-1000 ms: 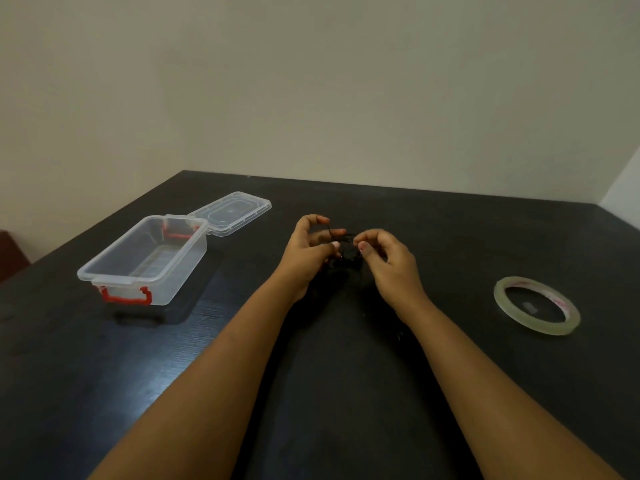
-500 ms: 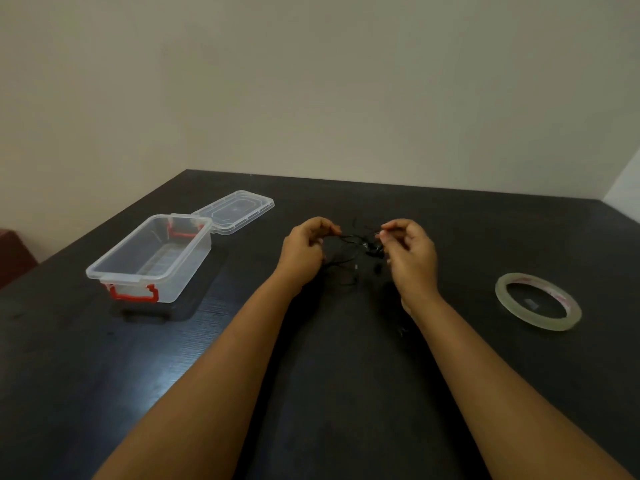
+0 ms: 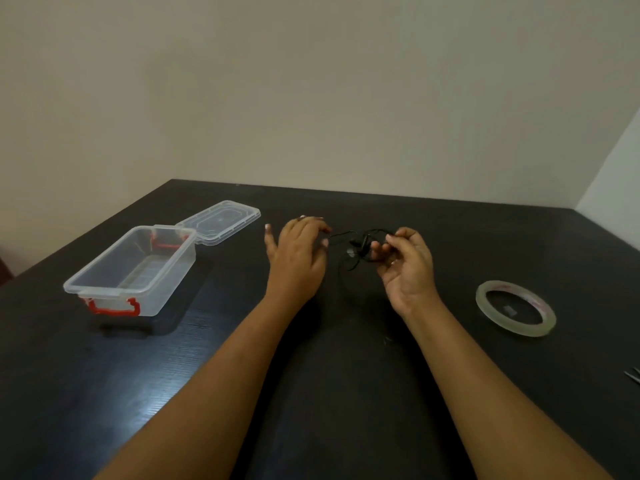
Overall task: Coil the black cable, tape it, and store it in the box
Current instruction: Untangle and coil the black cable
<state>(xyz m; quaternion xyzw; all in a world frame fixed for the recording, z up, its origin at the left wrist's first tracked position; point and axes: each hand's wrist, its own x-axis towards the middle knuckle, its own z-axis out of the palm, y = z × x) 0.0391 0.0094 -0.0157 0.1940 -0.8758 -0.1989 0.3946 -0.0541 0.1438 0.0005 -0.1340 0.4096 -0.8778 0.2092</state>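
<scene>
A thin black cable (image 3: 358, 249) with small earpieces hangs loosely tangled between my hands above the dark table (image 3: 346, 393). My right hand (image 3: 407, 268), palm turned up, pinches part of the cable between thumb and fingers. One strand runs left to my left hand (image 3: 299, 258), whose fingers are spread, palm down; whether it grips that strand I cannot tell. The clear plastic box (image 3: 133, 275) with red latches stands open at the left. A roll of clear tape (image 3: 516, 308) lies flat at the right.
The box's clear lid (image 3: 220, 221) lies on the table behind the box. A small metal object (image 3: 633, 375) pokes in at the right edge. A plain wall rises behind the table's far edge.
Both hands have moved apart and the bunched cable has loosened between them. My left hand's fingers have spread from a pinch, and my right palm has turned upward.
</scene>
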